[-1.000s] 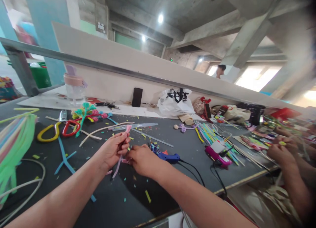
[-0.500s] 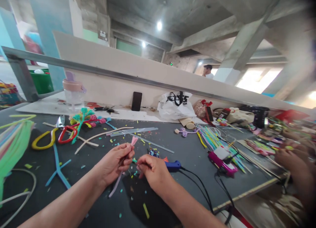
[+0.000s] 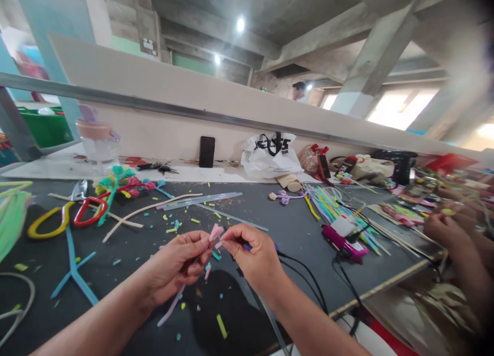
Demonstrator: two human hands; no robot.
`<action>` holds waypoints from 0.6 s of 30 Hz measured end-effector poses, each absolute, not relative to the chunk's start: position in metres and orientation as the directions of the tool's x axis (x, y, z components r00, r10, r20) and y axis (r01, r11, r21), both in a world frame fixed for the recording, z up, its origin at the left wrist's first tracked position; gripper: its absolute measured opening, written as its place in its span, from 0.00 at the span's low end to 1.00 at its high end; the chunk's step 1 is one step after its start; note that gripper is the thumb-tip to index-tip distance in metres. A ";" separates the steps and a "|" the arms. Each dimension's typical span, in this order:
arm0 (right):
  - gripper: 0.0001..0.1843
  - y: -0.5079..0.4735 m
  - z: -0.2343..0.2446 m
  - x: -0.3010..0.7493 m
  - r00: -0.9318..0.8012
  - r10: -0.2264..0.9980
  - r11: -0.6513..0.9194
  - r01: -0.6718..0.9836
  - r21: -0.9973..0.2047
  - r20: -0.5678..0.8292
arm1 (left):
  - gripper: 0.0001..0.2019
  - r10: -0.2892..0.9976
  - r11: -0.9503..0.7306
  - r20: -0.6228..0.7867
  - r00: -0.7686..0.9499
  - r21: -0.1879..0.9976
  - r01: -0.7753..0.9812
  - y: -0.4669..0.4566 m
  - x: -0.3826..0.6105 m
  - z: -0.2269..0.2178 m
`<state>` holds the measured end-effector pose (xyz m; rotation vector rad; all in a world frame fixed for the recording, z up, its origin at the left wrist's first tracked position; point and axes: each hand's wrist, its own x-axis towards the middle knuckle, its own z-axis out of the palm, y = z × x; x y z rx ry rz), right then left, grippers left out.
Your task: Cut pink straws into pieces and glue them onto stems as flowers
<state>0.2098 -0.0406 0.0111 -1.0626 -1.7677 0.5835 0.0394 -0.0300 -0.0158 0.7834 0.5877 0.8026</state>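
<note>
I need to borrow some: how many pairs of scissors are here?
1: the red-and-yellow-handled scissors, on the dark table, farther left than the left hand. Others may be hidden.

A craft workshop is indicated by bare concrete beams (image 3: 322, 45) overhead and a long dark table (image 3: 293, 225) that is strewn with coloured strips (image 3: 328, 204), cut scraps (image 3: 221, 326), scissors (image 3: 79, 190) and a corded magenta tool (image 3: 345, 244) and shared with a co-worker (image 3: 443, 232).

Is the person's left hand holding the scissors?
No, the left hand holds a pink piece, while the scissors lie on the table.
</note>
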 end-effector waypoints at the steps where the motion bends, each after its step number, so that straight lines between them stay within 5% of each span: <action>1: 0.04 -0.040 0.012 0.210 -0.152 0.819 0.562 0.403 -0.722 0.553 | 0.09 0.802 0.451 -0.167 0.573 0.799 -0.398 -0.031 0.040 -0.016; 5: 0.05 -0.039 0.012 0.210 -0.129 0.735 0.648 0.425 -0.633 0.666 | 0.10 0.793 0.454 -0.176 0.584 0.810 -0.372 -0.034 0.042 -0.016; 18: 0.06 -0.038 0.004 0.211 -0.193 0.716 0.642 0.558 -0.526 0.671 | 0.10 0.800 0.436 -0.188 0.570 0.836 -0.335 -0.032 0.043 -0.018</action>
